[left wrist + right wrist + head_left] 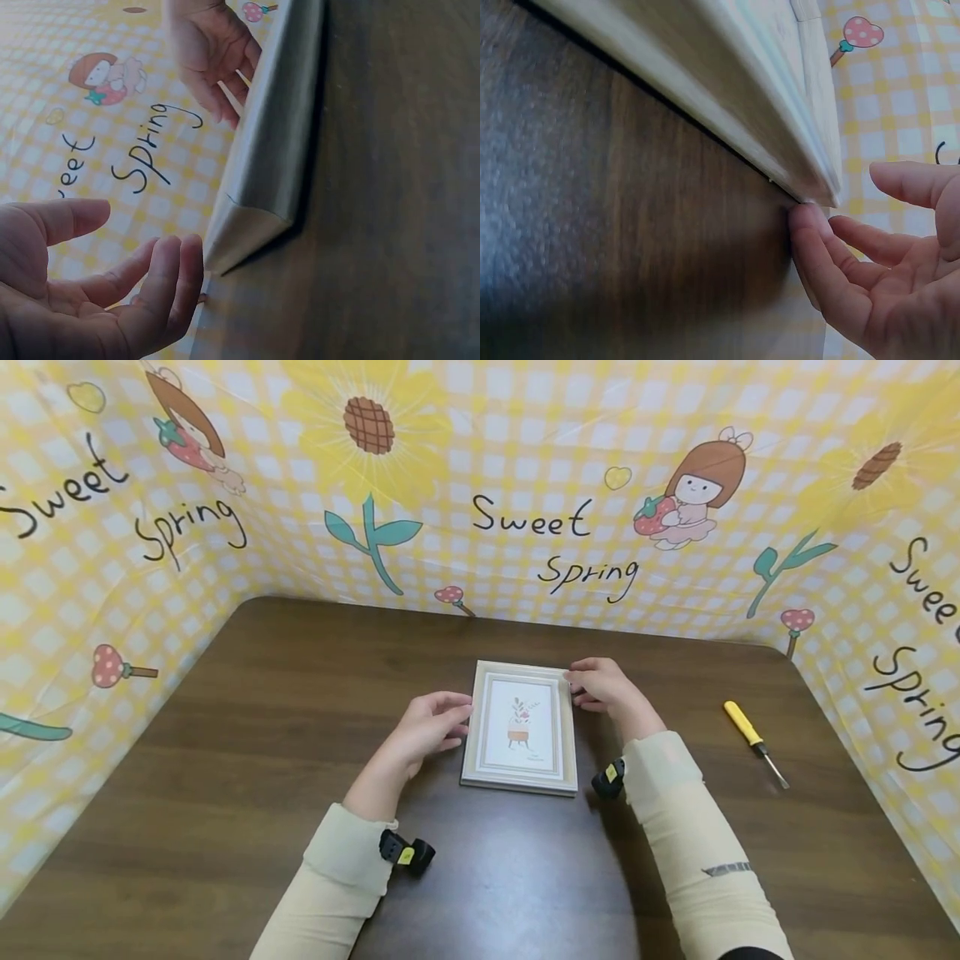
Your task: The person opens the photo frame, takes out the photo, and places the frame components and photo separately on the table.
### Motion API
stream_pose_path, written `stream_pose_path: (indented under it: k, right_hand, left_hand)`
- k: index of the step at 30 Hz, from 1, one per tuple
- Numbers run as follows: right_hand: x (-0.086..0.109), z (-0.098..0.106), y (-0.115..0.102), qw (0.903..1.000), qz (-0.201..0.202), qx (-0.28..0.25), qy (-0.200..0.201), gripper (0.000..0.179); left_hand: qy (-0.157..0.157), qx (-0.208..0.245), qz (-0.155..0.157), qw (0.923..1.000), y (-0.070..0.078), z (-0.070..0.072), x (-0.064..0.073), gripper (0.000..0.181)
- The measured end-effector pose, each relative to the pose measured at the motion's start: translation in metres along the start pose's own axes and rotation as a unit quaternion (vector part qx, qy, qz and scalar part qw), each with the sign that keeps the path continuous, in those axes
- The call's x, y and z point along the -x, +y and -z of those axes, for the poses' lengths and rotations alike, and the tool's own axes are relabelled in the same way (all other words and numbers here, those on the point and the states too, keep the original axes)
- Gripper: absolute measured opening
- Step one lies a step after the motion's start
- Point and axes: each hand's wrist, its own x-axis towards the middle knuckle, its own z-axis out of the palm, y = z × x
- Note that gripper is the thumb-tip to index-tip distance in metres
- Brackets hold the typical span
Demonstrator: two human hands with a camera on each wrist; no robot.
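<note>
A cream picture frame lies face up on the table, its print showing a potted plant. My left hand is at the frame's left side, fingers relaxed and thumb apart from them. In the left wrist view its fingertips come close to a frame corner; whether they touch cannot be told. At the far right corner is my right hand. The right wrist view shows a fingertip by the bottom edge of that corner, with the thumb held away. Neither hand grips the frame.
A screwdriver with a yellow and black handle lies on the brown table to the right. Yellow checked cloth printed with flowers and "Sweet Spring" stands around the back and sides.
</note>
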Motion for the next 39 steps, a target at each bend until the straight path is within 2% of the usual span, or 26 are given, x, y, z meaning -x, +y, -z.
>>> stream_pose_path:
  k: [3,10,13,23,39]
  right_hand:
    - [-0.001,-0.001,-0.001,1.0,-0.004,0.005,-0.002,0.054]
    - [-0.004,-0.004,-0.002,0.9997,-0.021,0.016,0.002,0.049]
    - [-0.005,-0.005,0.0,0.9997,-0.019,0.016,0.007,0.05]
    - [-0.003,-0.005,0.002,0.9997,-0.007,0.016,0.02,0.047]
    - [0.005,-0.005,-0.007,0.9989,-0.017,-0.043,0.001,0.049]
  left_hand:
    - [-0.001,-0.008,0.004,1.0,-0.003,0.001,0.0,0.04]
    - [-0.033,-0.036,0.018,0.9986,-0.007,0.001,-0.001,0.046]
    - [-0.035,-0.046,0.024,0.998,-0.008,0.0,-0.001,0.047]
    - [-0.014,-0.15,-0.009,0.9886,-0.012,-0.003,-0.001,0.052]
    - [0.004,-0.173,-0.001,0.9849,-0.01,-0.005,-0.002,0.05]
